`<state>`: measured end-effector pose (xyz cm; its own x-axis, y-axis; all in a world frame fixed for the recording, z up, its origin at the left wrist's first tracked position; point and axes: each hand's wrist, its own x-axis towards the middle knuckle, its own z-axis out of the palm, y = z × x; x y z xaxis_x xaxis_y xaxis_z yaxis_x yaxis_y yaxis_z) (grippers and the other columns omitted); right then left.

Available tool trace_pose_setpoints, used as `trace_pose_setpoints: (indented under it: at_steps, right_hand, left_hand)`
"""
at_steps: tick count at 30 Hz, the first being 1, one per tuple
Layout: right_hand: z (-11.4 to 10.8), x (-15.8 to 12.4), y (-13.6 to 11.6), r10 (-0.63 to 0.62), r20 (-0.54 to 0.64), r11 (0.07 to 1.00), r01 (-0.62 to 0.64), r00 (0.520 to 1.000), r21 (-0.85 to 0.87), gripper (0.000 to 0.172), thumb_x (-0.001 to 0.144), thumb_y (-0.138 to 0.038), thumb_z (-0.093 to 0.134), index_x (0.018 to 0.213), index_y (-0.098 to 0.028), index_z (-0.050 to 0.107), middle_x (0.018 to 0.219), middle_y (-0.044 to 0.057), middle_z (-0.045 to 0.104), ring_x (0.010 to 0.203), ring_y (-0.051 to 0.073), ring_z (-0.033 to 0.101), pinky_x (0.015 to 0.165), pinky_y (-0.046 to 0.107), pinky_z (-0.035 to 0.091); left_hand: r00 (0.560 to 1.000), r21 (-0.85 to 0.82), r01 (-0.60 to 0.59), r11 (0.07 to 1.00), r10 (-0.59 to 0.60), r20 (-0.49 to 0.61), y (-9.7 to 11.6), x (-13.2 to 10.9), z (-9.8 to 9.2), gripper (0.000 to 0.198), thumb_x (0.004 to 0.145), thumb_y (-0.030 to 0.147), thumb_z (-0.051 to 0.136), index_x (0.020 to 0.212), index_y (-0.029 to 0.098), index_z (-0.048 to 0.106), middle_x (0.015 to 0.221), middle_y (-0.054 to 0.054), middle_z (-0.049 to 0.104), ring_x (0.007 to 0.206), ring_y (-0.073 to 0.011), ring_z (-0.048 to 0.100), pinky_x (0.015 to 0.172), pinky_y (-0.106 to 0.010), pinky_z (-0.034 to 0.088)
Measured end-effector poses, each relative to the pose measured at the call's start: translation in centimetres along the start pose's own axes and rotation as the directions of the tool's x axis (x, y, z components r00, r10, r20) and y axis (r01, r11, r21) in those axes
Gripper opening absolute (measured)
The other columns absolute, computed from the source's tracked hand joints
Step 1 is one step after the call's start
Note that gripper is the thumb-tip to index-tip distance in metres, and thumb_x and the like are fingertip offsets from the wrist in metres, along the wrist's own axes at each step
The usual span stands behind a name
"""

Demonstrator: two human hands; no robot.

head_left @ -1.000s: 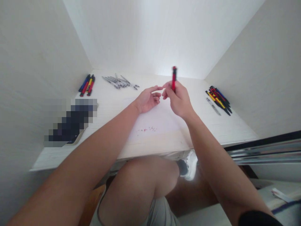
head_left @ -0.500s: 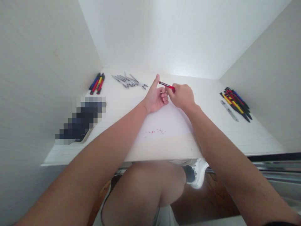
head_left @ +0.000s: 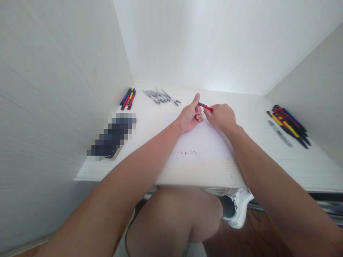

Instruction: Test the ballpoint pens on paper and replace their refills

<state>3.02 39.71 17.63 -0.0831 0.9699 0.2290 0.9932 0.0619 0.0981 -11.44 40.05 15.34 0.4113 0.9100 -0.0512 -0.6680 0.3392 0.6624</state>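
Observation:
A red pen (head_left: 205, 106) with a black end lies across the gap between my hands above the white paper. My right hand (head_left: 222, 115) is closed around its red end. At the other end, my left hand (head_left: 190, 116) has its fingers curled and its thumb up; the pen's black end meets this hand by the thumb and index finger. Whatever sits inside the curled left fingers is hidden. Beneath both hands is a sheet of white paper (head_left: 211, 144), with small reddish and dark specks (head_left: 189, 153) near its front edge.
Several coloured pens (head_left: 128, 99) lie at the back left, beside a pile of thin clear-and-black refills (head_left: 160, 96). More coloured pens (head_left: 289, 125) and a clear pen (head_left: 280, 133) are at the right. A pixelated dark phone-like object (head_left: 114, 139) lies left. White panels enclose three sides.
The view has shifted, so the whole desk appears further right. My left thumb, earlier apart from the pen's black end, now lies against it. My right hand still holds the pen.

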Motion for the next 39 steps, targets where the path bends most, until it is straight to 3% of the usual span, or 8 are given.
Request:
trace_pose_setpoints:
  at_steps: [8, 14, 20, 23, 28, 30, 35, 39]
  right_hand:
    - [0.0, -0.1, -0.1, -0.012, -0.002, 0.999, 0.012, 1.000, 0.041, 0.048, 0.102, -0.040, 0.042, 0.100, -0.008, 0.077, 0.099, 0.026, 0.074, 0.089, 0.037, 0.070, 0.072, 0.039, 0.046]
    - [0.2, 0.5, 1.5, -0.011, -0.012, 0.996, 0.012, 1.000, 0.085, 0.043, 0.098, -0.042, 0.049, 0.092, -0.011, 0.078, 0.093, 0.024, 0.074, 0.083, 0.036, 0.068, 0.070, 0.041, 0.045]
    - [0.2, 0.6, 1.6, -0.046, -0.032, 0.995, 0.049, 0.998, 0.088, 0.041, 0.099, -0.042, 0.048, 0.089, -0.015, 0.076, 0.089, 0.020, 0.074, 0.079, 0.033, 0.065, 0.070, 0.039, 0.042]
    - [0.0, 0.3, 0.8, -0.098, -0.034, 0.987, 0.101, 0.995, 0.128, 0.039, 0.099, -0.042, 0.047, 0.087, -0.016, 0.074, 0.084, 0.017, 0.073, 0.076, 0.030, 0.064, 0.069, 0.037, 0.039]
    - [-0.2, -0.2, 0.2, -0.163, -0.113, 0.966, 0.182, 0.980, 0.185, 0.033, 0.100, -0.041, 0.048, 0.092, -0.017, 0.070, 0.081, 0.014, 0.072, 0.074, 0.027, 0.062, 0.067, 0.035, 0.034]
    - [-0.3, -0.2, 0.1, -0.201, -0.151, 0.950, 0.230, 0.968, 0.212, 0.030, 0.100, -0.038, 0.047, 0.097, -0.017, 0.069, 0.084, 0.013, 0.072, 0.073, 0.027, 0.062, 0.066, 0.035, 0.033]
    - [-1.0, -0.6, -0.3, -0.328, -0.240, 0.850, 0.397, 0.914, 0.346, 0.028, 0.101, -0.031, 0.044, 0.106, -0.016, 0.066, 0.093, 0.013, 0.073, 0.078, 0.025, 0.062, 0.071, 0.034, 0.037]
    - [-1.2, -0.9, -0.6, -0.322, -0.243, 0.797, 0.400, 0.915, 0.453, 0.035, 0.106, -0.037, 0.038, 0.111, -0.017, 0.066, 0.090, 0.011, 0.072, 0.075, 0.023, 0.061, 0.070, 0.033, 0.037]
  left_hand:
    - [0.996, 0.061, -0.007, 0.998, 0.013, -0.085, 0.5, -0.5, 0.7, 0.059, 0.098, 0.054, 0.065, 0.058, 0.020, 0.038, 0.051, 0.008, 0.029, 0.042, -0.0059, 0.031, 0.042, -0.021, 0.029]
    - [0.968, 0.278, -0.084, 0.957, 0.145, -0.206, -0.2, 0.2, 0.8, 0.054, 0.101, 0.048, 0.062, 0.060, 0.021, 0.041, 0.053, 0.006, 0.033, 0.043, -0.0068, 0.029, 0.043, -0.025, 0.027]
    - [0.940, 0.448, -0.147, 0.882, 0.265, -0.214, -0.5, 0.5, 0.7, 0.052, 0.101, 0.050, 0.062, 0.063, 0.022, 0.043, 0.059, 0.004, 0.038, 0.046, -0.0074, 0.031, 0.046, -0.026, 0.030]
    - [0.912, 0.594, -0.181, 0.784, 0.360, -0.196, -0.4, 0.6, 0.3, 0.053, 0.103, 0.055, 0.055, 0.063, 0.021, 0.045, 0.060, 0.002, 0.042, 0.050, -0.0096, 0.037, 0.050, -0.026, 0.032]
    - [0.817, 0.863, -0.306, 0.402, 0.576, 0.021, -0.4, 0.5, -0.3, 0.049, 0.106, 0.051, 0.048, 0.067, 0.022, 0.049, 0.068, -0.002, 0.054, 0.068, -0.0160, 0.051, 0.066, -0.029, 0.038]
    - [0.796, 0.894, -0.323, 0.310, 0.600, 0.079, -0.6, 0.5, -0.5, 0.043, 0.107, 0.046, 0.049, 0.070, 0.023, 0.048, 0.070, -0.002, 0.055, 0.071, -0.0175, 0.052, 0.069, -0.030, 0.037]
    - [0.780, 0.892, -0.310, 0.328, 0.624, 0.041, -0.7, 1.0, -0.7, 0.040, 0.108, 0.043, 0.046, 0.073, 0.023, 0.048, 0.072, -0.002, 0.056, 0.073, -0.0184, 0.052, 0.069, -0.031, 0.033]
    - [0.777, 0.884, -0.302, 0.358, 0.629, 0.011, -0.2, 1.0, -0.6, 0.043, 0.108, 0.043, 0.045, 0.070, 0.022, 0.050, 0.071, -0.002, 0.057, 0.073, -0.0179, 0.052, 0.069, -0.031, 0.034]
